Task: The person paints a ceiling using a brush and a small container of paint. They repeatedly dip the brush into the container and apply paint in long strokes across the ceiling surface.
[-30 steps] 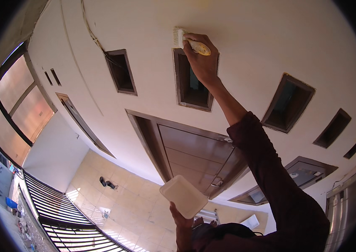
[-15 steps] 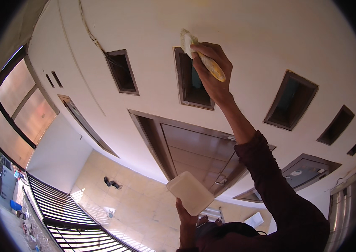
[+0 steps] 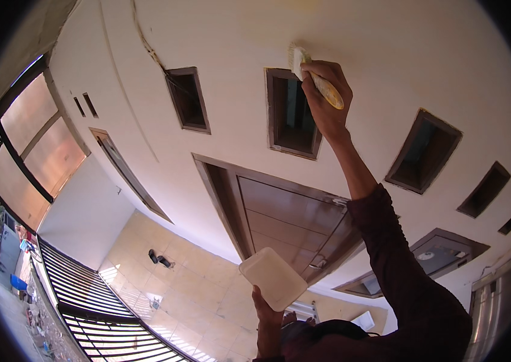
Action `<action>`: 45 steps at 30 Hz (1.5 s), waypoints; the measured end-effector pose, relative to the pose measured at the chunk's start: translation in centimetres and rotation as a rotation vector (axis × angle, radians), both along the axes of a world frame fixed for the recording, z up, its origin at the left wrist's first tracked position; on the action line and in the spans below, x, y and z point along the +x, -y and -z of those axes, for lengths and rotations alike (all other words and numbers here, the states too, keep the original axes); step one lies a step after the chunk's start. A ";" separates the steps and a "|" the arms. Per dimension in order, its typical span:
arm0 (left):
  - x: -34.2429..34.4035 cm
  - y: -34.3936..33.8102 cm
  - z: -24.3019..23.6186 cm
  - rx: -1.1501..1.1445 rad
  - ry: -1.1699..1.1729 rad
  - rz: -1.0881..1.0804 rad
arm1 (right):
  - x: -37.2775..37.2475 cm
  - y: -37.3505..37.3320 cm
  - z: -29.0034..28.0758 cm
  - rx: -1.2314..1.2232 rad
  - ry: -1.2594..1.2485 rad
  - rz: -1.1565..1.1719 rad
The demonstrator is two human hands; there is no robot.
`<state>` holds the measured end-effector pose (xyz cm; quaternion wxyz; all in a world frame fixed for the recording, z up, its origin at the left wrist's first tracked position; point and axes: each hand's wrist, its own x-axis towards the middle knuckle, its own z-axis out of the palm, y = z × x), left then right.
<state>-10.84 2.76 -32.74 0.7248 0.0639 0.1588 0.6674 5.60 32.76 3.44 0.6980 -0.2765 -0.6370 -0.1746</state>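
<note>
My right hand (image 3: 332, 111) is raised high and closed around a paintbrush (image 3: 329, 92) with a paint-smeared yellow handle. Its pale bristles lie against the white wall (image 3: 225, 36), just above the top edge of a dark-framed opening (image 3: 294, 148). Lower down, my left hand (image 3: 266, 314) grips a pale, rounded rectangular container (image 3: 274, 280) by its near edge. Whatever the container holds cannot be made out.
Similar framed openings flank this one, at left (image 3: 188, 99) and right (image 3: 424, 151). A brown door (image 3: 285, 208) stands below. Far beneath lies a tiled floor (image 3: 189, 289) with dark slippers (image 3: 160, 259). Black railings (image 3: 74, 280) run along the lower left.
The brush and my right hand have shifted right along the wall above the opening. My view has turned slightly. My left hand keeps its hold on the container.
</note>
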 end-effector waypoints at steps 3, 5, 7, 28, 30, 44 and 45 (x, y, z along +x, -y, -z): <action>-0.3 -0.1 -0.8 -0.031 -0.031 0.038 | -0.8 -1.5 0.1 -0.071 0.019 -0.156; -0.3 -0.2 -0.8 -0.014 -0.007 0.024 | -1.5 -2.6 -0.3 -0.134 0.035 -0.202; -0.1 -0.2 -0.9 -0.006 0.002 0.019 | -1.4 -2.6 -0.3 -0.155 0.035 -0.142; 0.4 0.3 -1.2 -0.035 -0.091 0.026 | 1.5 1.0 1.3 -0.082 -0.087 -0.031; 0.5 0.3 -1.6 -0.038 -0.093 0.022 | 3.1 1.3 1.7 -0.047 -0.085 0.008; 1.4 0.4 -2.1 -0.027 -0.036 0.047 | 1.2 4.9 0.4 0.018 -0.161 0.515; 1.4 0.4 -2.4 -0.030 -0.060 0.042 | -0.1 3.4 0.0 -0.027 -0.126 0.486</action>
